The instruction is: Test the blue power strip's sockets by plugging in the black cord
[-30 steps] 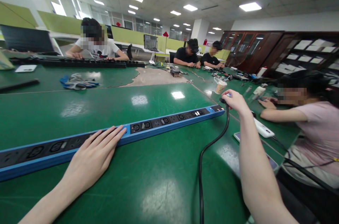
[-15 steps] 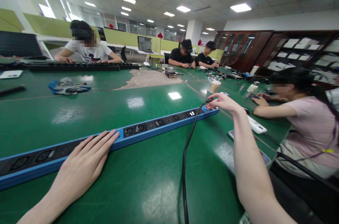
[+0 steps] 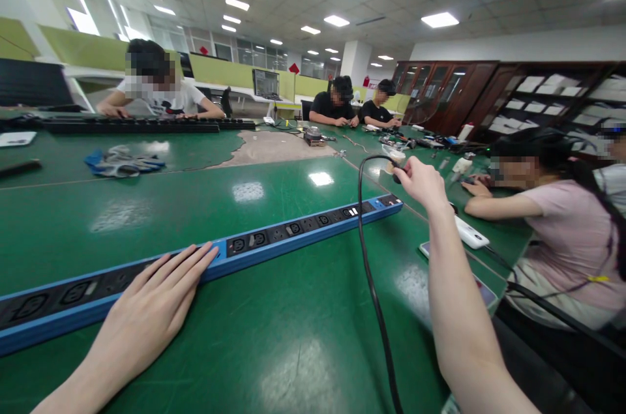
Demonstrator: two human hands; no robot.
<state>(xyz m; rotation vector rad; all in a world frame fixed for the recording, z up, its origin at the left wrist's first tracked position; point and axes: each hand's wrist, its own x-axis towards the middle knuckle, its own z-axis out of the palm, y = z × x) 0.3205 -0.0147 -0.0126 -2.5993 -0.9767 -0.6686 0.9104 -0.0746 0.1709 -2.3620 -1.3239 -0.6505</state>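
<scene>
And here's the left hand [image 3: 151, 303], lower left, laid flat, fingers extended, on the power strip [image 3: 274, 255], which slants from the left edge to right of centre. Up at right of centre, the right hand [image 3: 402, 171] is clamped on the end of the black cable [image 3: 364, 251]! That cable arches down to the bottom edge, looking rubbery, supple, springy; its thicker end seems the surest hold. The strip looks stiff, weighty, best gripped by its smooth blue sides; the glossy green bench [image 3: 274, 336] might let it slide.

Blue power strip [image 3: 278, 236] partly beyond the left edge, black cable [image 3: 374, 297] partly below the bottom edge
</scene>
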